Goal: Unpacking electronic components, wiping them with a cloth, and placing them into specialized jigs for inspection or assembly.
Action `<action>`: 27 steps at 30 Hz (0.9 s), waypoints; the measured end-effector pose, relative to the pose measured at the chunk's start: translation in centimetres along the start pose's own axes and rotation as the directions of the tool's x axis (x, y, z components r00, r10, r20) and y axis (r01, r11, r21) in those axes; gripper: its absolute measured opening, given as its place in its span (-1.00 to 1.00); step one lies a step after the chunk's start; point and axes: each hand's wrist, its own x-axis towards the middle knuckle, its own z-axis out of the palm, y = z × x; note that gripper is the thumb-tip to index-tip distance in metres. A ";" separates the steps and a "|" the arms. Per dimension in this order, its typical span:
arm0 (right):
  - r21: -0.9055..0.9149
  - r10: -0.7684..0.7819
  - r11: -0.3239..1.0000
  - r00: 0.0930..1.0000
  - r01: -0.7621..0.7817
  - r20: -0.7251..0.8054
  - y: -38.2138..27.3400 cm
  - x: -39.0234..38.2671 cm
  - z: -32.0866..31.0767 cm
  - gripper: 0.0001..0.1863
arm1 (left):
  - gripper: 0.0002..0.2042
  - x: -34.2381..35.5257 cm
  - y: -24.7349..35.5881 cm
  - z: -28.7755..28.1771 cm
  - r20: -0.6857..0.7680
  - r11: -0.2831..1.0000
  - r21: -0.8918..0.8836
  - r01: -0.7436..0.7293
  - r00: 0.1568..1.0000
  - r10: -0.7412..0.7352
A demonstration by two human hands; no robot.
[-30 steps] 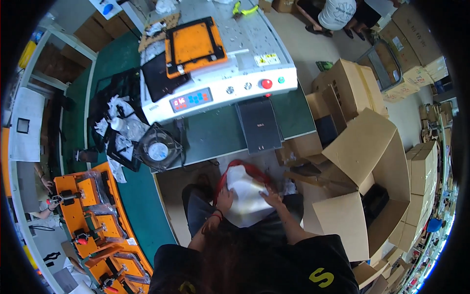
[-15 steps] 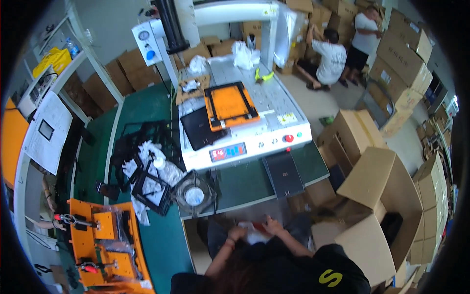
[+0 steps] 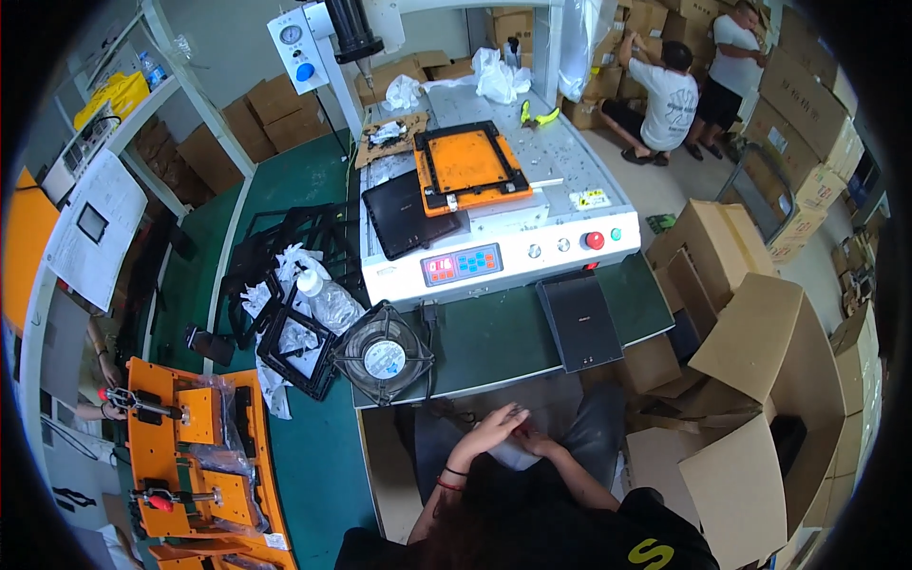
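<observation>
Left hand [image 3: 491,429] released, draped over right hand [image 3: 537,444], its grip hidden, above lap

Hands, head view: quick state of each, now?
Left hand: fingers bent, resting over the right hand, nothing visibly held.
Right hand: mostly hidden under the left; cannot be told.

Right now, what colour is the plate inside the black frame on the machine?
Orange plate, clearest in the head view.
</observation>
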 end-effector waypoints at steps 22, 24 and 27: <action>-0.399 -0.085 0.903 0.976 0.161 0.203 -3.4 2.7 -4.3 -0.40 | -0.42 -7.7 1.1 -0.1 -0.323 0.952 0.181 0.246 0.929 -0.179; -0.324 -0.315 0.830 0.861 0.454 0.400 -8.2 -4.0 -7.7 -0.36 | -0.38 -9.4 -1.3 -1.0 -0.326 0.963 0.223 0.151 0.943 -0.073; -0.062 -0.544 0.713 0.606 0.699 0.580 -14.5 -12.7 -13.6 -0.48 | -0.39 -10.3 1.9 -2.7 -0.208 0.951 0.293 0.095 0.978 -0.034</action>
